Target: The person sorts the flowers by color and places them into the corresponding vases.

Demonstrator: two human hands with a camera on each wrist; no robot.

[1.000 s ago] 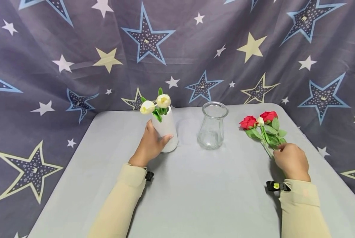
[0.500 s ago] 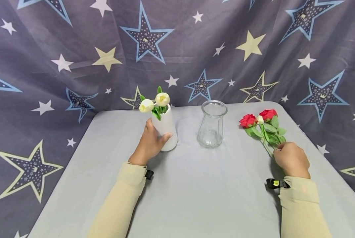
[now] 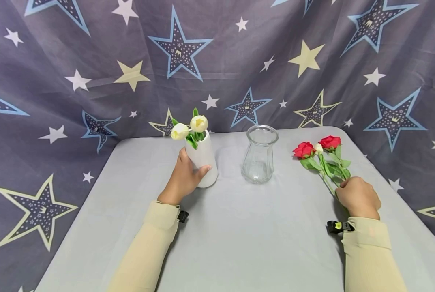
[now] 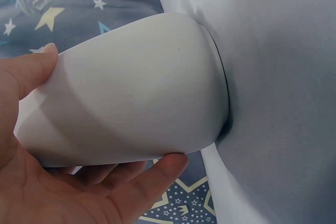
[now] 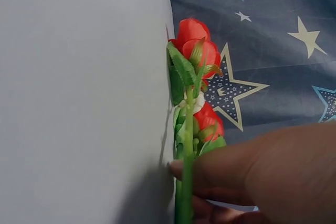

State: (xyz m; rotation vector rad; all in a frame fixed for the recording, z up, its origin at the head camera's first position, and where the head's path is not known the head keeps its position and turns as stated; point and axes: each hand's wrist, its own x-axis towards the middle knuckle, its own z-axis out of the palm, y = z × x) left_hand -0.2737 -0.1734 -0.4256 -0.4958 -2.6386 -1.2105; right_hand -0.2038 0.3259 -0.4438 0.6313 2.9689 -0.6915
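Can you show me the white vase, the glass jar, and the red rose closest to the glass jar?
White vase (image 3: 204,156): head view, on the middle of its outer wall.
Glass jar (image 3: 259,158): head view, on the middle of its clear side.
Red rose (image 3: 303,150): head view, on its petals.

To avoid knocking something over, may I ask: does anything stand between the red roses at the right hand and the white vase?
Yes: between the red roses and the white vase stands the clear glass vase, roughly midway on the table. Nothing visible separates the right hand from the rose stems.
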